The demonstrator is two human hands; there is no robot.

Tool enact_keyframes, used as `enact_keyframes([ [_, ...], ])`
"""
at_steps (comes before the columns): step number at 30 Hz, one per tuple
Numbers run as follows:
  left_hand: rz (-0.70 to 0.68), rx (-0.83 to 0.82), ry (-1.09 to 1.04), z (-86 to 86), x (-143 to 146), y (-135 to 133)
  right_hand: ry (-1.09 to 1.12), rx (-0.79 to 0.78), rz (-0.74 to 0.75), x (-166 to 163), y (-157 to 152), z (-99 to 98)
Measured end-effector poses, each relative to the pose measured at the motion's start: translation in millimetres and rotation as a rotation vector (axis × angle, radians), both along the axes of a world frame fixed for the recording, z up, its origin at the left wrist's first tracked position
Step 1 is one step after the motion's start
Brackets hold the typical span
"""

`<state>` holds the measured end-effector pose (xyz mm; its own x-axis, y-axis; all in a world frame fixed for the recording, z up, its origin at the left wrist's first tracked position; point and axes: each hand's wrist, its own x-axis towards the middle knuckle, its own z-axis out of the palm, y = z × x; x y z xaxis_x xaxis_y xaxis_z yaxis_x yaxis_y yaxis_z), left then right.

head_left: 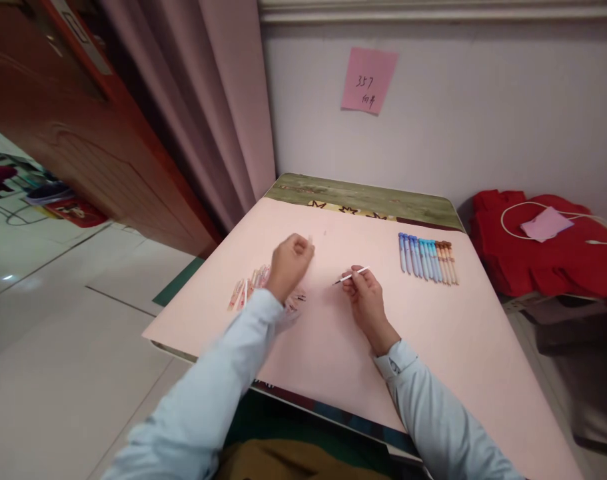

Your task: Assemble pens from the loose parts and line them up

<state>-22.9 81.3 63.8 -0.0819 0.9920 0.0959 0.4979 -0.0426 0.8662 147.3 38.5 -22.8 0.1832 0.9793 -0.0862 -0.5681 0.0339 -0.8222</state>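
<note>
My right hand (366, 299) rests on the pink sheet (333, 333) and pinches a thin white pen refill (353, 275) whose dark tip points left. My left hand (289, 261) is raised above the sheet with fingers curled into a loose fist; whether it holds anything I cannot make out. Just under and left of it lies a loose pile of pale pen parts (256, 287). A neat row of several assembled pens (427, 257), blue ones on the left and brown ones on the right, lies at the far right of the sheet.
The small table (363, 195) stands against a wall bearing a pink sticky note (368, 80). A curtain (218, 107) and a wooden door (73, 127) are at the left. A red cloth heap (548, 257) with a white cord lies to the right.
</note>
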Motion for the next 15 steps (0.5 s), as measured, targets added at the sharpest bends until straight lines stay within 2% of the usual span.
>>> enact_keyframes([
  [2, -0.145, -0.098, -0.472, -8.7, 24.1, -36.6, 0.032, -0.001, -0.083, 7.9, 5.6, 2.6],
  [5, -0.165, -0.243, -0.780, -34.0, 48.8, -76.9, 0.044, 0.013, -0.187, 19.4, 11.1, 6.7],
  [9, -0.163, -0.255, -0.841, -62.6, 55.3, -87.4, 0.020, 0.021, -0.226, 24.6, 10.2, 10.7],
  [15, -0.196, -0.214, -0.755, -77.5, 50.5, -79.9, -0.123, 0.081, -0.186, 19.0, 4.1, 13.8],
])
